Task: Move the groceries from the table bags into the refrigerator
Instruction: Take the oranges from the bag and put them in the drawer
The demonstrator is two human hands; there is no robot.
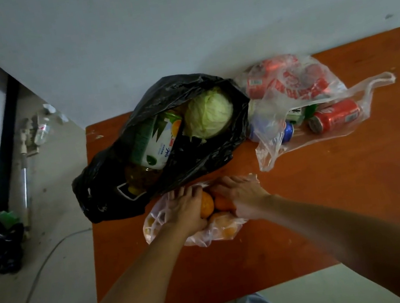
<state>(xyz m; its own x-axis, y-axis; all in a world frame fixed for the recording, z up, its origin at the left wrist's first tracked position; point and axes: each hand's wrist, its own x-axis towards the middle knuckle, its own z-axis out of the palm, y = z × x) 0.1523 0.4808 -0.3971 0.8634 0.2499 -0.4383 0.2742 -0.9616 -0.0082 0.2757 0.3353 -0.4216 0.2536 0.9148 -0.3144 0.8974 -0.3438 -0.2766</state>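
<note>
A clear plastic bag of oranges (218,233) lies near the front left of the orange-brown table (333,195). My left hand (185,212) grips one orange (206,204) at the bag's mouth. My right hand (241,197) closes over a second orange (222,202) beside it. Behind them a black bag (195,162) holds a cabbage (210,114), a juice carton (154,139) and a yellow bottle (142,175). A clear bag (298,97) to the right holds red cans (334,115) and other drinks. The refrigerator is not in view.
A white wall stands behind the table. On the floor at the left lie a dark crumpled bag (3,250), a pole (24,180), small bottles (42,130) and a loose cable (37,279). My legs show under the table's front edge.
</note>
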